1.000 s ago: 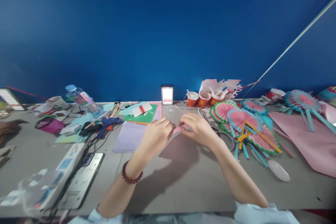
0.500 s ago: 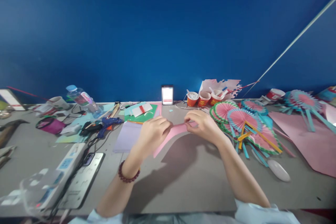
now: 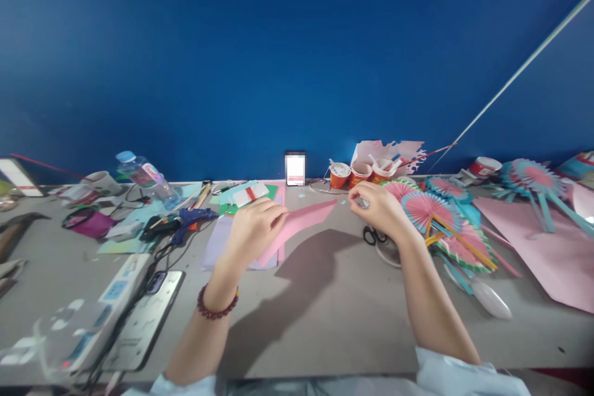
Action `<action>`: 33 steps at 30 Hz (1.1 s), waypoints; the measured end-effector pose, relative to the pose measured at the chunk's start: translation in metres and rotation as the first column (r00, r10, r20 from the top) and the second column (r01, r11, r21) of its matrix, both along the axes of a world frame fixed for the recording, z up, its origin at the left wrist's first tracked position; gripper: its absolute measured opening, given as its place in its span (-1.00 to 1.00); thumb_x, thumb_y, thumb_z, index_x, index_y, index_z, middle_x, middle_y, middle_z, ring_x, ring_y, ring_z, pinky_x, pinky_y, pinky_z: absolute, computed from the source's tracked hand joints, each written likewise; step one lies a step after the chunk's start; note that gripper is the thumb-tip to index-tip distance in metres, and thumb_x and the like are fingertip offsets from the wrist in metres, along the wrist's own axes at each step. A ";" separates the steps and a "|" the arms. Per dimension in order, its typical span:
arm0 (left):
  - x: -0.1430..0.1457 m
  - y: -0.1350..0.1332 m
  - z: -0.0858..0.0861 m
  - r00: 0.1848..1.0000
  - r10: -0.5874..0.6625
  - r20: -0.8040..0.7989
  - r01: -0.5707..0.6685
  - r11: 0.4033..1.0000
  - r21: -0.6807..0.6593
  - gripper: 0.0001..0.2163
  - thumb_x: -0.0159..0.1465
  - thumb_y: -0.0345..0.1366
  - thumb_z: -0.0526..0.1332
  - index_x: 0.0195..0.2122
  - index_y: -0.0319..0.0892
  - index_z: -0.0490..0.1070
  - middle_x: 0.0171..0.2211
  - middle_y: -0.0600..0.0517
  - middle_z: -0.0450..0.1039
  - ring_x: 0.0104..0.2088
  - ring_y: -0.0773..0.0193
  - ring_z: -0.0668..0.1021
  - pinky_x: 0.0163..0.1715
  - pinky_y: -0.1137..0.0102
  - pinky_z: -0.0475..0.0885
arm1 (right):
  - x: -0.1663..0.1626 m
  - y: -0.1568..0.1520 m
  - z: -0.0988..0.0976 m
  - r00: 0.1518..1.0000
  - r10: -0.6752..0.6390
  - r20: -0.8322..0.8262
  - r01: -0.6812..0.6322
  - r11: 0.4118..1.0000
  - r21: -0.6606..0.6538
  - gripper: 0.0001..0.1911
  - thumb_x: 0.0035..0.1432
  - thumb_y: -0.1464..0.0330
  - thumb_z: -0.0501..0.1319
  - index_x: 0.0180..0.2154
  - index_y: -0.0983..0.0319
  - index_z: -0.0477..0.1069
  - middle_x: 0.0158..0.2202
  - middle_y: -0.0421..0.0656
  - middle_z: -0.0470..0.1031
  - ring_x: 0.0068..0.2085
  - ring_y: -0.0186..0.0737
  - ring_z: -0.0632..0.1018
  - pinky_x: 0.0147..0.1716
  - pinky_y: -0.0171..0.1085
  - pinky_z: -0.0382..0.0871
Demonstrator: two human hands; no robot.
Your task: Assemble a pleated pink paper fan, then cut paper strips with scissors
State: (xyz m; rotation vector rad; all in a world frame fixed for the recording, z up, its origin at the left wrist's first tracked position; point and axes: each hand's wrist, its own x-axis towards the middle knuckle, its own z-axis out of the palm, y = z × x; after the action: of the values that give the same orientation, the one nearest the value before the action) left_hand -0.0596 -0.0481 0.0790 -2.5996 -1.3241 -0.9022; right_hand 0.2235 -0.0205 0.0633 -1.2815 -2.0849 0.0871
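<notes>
My left hand point(image 3: 260, 223) pinches a pink strip of paper point(image 3: 306, 223) near its middle, and the strip slants out to the right above the table. To the right of the strip's free end, my right hand point(image 3: 378, 205) is apart from the paper. Its thumb and fingers are drawn together in a pinch, and whether anything small sits in them I cannot make out. Just below that hand lies a pair of scissors point(image 3: 370, 236); its black handles show and the rest is hidden. Beneath the left hand is a lilac paper sheet point(image 3: 216, 244).
Pleated paper fans point(image 3: 427, 210) lie right of my right hand. Red paper cups point(image 3: 340, 176) stand by the wall around a small screen point(image 3: 296, 168). A blue glue gun point(image 3: 192, 218), a phone point(image 3: 146, 322), a power strip point(image 3: 109, 303) and a bottle point(image 3: 148, 176) are left.
My right hand has let go of the pink paper strip and moved right and slightly up. My left hand has shifted left with the strip. The scissors handles have come into view.
</notes>
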 end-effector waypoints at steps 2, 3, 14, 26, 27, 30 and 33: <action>0.000 0.001 -0.002 1.000 -0.002 -0.007 0.002 1.000 -0.021 -0.79 0.28 -0.43 0.10 -0.40 -0.15 0.50 -0.44 0.03 0.53 -0.37 0.29 0.50 -0.43 0.44 0.32 | -0.004 -0.002 0.000 0.997 0.057 -0.061 -0.055 0.998 0.024 -0.91 0.12 0.44 0.17 -0.31 0.19 0.43 -0.26 -0.12 0.52 -0.19 -0.14 0.51 -0.15 -0.20 0.36; 0.000 0.002 -0.003 1.000 -0.011 -0.010 0.011 0.999 -0.036 -0.80 0.28 -0.42 0.11 -0.40 -0.15 0.50 -0.44 0.04 0.53 -0.37 0.29 0.50 -0.44 0.44 0.31 | -0.008 -0.004 0.000 0.991 0.098 -0.086 -0.095 0.995 0.035 -0.89 0.14 0.40 0.19 -0.25 0.19 0.44 -0.19 -0.10 0.53 -0.12 -0.12 0.51 -0.09 -0.18 0.35; 0.007 0.005 -0.013 0.995 -0.103 0.015 0.104 0.989 -0.104 -0.83 0.33 -0.39 0.06 -0.23 -0.13 0.45 -0.31 0.01 0.52 -0.27 0.23 0.52 -0.33 0.39 0.35 | -0.049 -0.014 -0.008 0.976 0.215 0.044 -0.217 0.975 0.056 -0.84 0.25 0.34 0.16 -0.36 0.19 0.48 -0.39 -0.14 0.56 -0.32 -0.19 0.50 -0.26 -0.23 0.28; 0.021 0.002 -0.018 0.999 -0.049 0.022 0.051 0.996 -0.078 -0.87 0.19 -0.51 0.12 -0.38 -0.14 0.35 -0.41 0.06 0.45 -0.36 0.26 0.44 -0.40 0.41 0.25 | -0.055 -0.019 -0.007 0.973 0.208 0.103 -0.215 0.975 0.062 -0.82 0.27 0.39 0.12 -0.37 0.19 0.46 -0.39 -0.13 0.55 -0.31 -0.19 0.49 -0.23 -0.24 0.26; 0.021 0.003 -0.018 0.999 -0.045 0.025 0.046 0.996 -0.080 -0.88 0.19 -0.51 0.12 -0.38 -0.14 0.35 -0.41 0.06 0.44 -0.37 0.26 0.44 -0.40 0.41 0.25 | -0.055 -0.019 -0.007 0.973 0.209 0.102 -0.216 0.975 0.059 -0.82 0.26 0.39 0.13 -0.37 0.19 0.46 -0.40 -0.13 0.55 -0.32 -0.19 0.48 -0.24 -0.24 0.26; 0.021 0.003 -0.018 0.999 -0.033 0.034 0.036 0.995 -0.089 -0.88 0.17 -0.51 0.13 -0.38 -0.14 0.34 -0.42 0.07 0.43 -0.38 0.27 0.43 -0.42 0.42 0.23 | -0.055 -0.019 -0.007 0.972 0.211 0.100 -0.217 0.974 0.059 -0.83 0.26 0.40 0.14 -0.37 0.20 0.46 -0.41 -0.14 0.54 -0.33 -0.20 0.47 -0.25 -0.25 0.25; 0.021 0.002 -0.018 0.998 -0.025 0.049 0.029 0.995 -0.096 -0.89 0.15 -0.50 0.14 -0.39 -0.14 0.33 -0.44 0.08 0.41 -0.39 0.28 0.43 -0.44 0.43 0.22 | -0.054 -0.019 -0.008 0.972 0.217 0.094 -0.223 0.972 0.070 -0.85 0.25 0.41 0.15 -0.37 0.21 0.46 -0.40 -0.14 0.54 -0.33 -0.20 0.47 -0.26 -0.25 0.25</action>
State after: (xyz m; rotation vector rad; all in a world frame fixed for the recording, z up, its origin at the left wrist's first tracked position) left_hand -0.0389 -0.0456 0.0615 -2.6908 -1.3814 -0.9327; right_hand 0.1690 -0.0392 0.0555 -1.0188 -2.2749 0.0468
